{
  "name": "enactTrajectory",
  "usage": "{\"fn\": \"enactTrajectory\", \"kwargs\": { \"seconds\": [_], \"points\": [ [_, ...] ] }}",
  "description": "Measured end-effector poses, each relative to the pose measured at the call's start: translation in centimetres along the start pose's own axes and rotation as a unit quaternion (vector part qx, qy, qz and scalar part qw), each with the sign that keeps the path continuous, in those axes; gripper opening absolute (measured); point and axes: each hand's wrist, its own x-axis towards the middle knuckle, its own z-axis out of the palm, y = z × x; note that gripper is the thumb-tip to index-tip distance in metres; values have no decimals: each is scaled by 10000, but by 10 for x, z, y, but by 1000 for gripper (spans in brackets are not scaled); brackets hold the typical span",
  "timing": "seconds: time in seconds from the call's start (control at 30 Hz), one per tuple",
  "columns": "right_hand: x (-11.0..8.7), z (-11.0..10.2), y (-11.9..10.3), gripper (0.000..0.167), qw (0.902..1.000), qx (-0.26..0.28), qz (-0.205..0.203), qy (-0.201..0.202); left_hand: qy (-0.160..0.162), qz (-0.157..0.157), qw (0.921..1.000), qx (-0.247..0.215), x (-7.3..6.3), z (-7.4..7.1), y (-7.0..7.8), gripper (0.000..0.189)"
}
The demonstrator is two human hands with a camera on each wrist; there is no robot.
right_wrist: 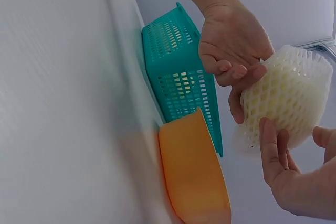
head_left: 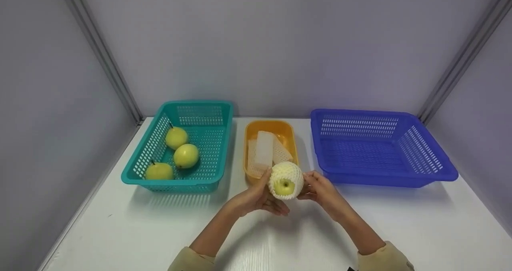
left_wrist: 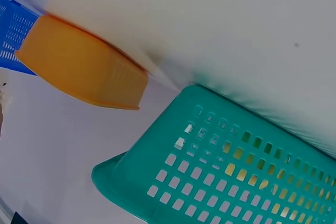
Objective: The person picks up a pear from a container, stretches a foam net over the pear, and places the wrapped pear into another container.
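Note:
A yellow-green pear [head_left: 285, 188] sits inside a white foam net sleeve [head_left: 286, 168], held above the table in front of the orange tub. In the head view its stem end shows through the net's opening. My left hand [head_left: 256, 199] holds the wrapped pear from the left, thumb at its side and fingers below. From the right, my right hand [head_left: 322, 190] grips the net-covered side between thumb and fingers. The right wrist view shows the foam net [right_wrist: 289, 93] between my left hand [right_wrist: 231, 40] and right hand [right_wrist: 304, 187]. Both hands are out of clear sight in the left wrist view.
A teal basket [head_left: 178, 186] at left contains three pears [head_left: 186, 156]. Behind the hands, an orange tub [head_left: 286, 129] holds flattened foam nets [head_left: 264, 149]. A blue-purple basket [head_left: 360, 147] stands at right. Grey walls [head_left: 272, 51] enclose the white table [head_left: 104, 227].

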Motion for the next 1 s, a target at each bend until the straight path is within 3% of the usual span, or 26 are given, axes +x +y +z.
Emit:
{"fn": "enactTrajectory", "kwargs": {
  "seconds": [0.27, 0.5, 0.63, 0.8, 0.9, 1.0],
  "points": [
    [0, -1, 0, 28, 9995, -247, 173, 137, -53, 123, 9998, -137, 0, 0, -3, 78],
    [-1, -4, 2, 37, 9978, -603, 128, 236, 502, 371, 9969, -484, 1, 1, -2, 56],
    [0, -4, 1, 40, 9969, -697, 82, 363, 697, 571, 9951, -403, 1, 3, -2, 65],
    [-1, -4, 0, 37, 9962, -799, -134, 332, 1214, 652, 9885, 630, -1, 7, -2, 81],
    [-2, -4, 1, 35, 9964, -735, -323, 262, 1280, 962, 9757, 1498, 0, 9, -6, 86],
    [-4, -4, 1, 35, 9965, -619, -508, 240, 1152, 1530, 9589, 2095, 2, 10, -10, 91]
  ]
}}
